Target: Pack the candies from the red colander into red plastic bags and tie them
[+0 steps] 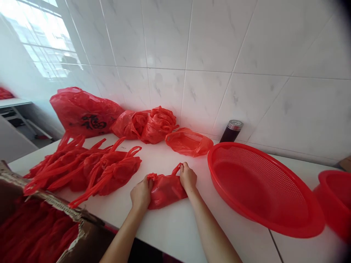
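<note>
A small red plastic bag (165,190) lies on the white counter (175,226) in front of me, filled and bunched. My left hand (141,195) is closed on its left end. My right hand (188,178) is closed on its handles at the upper right. To the left lies a row of several similar tied red bags (90,170) with long handles. More crumpled red bags (149,125) and one flatter red bag (189,142) rest near the tiled wall.
A large red perforated basin (263,215) sits to the right, with part of another red basin (336,201) beyond it. A dark flask with a metal cap (231,130) stands by the wall. A cardboard box (74,215) holding red bags is at lower left.
</note>
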A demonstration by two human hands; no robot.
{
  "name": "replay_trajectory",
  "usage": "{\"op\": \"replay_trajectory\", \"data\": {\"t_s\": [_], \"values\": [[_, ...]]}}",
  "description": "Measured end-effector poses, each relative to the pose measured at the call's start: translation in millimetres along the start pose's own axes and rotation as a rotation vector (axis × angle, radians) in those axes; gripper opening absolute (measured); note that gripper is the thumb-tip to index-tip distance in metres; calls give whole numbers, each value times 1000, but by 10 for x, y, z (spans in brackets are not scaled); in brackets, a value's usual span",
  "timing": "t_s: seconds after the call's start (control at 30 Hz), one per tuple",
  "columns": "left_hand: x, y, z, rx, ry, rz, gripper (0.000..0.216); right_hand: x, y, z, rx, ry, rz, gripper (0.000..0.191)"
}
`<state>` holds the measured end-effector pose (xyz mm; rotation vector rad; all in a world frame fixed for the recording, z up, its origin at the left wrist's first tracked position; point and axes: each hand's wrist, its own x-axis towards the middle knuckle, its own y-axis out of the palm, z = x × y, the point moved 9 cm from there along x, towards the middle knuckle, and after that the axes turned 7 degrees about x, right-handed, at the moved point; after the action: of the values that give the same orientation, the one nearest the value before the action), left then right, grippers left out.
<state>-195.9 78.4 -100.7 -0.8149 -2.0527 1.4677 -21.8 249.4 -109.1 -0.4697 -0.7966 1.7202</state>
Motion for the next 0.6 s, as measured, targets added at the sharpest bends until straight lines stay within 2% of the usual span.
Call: {"op": "replay_trajectory", "data": {"t_s": [0.1,0.2,0.4,0.47,0.53,0.6], "values": [[-71,-49,43,-64,-12,-32,35,-29,-23,1,85,-15,-8,26],[-143,-204,177,-158,-43,-91,34,-32,-7,156,209,-73,-8,28],[-280,-720,560,-327,-119,-245,36,45,158,934,501,-283,54,30],[-386,-861,638,-362,-137,-292,41,49,205,1116,577,-318,94,28],[-578,-1003,650,-423,-88,-370,52,-8,222,1161,630,-332,122,37],[-849,-1104,634,-484,8,-417,62,-141,207,1048,654,-323,118,50]]}}
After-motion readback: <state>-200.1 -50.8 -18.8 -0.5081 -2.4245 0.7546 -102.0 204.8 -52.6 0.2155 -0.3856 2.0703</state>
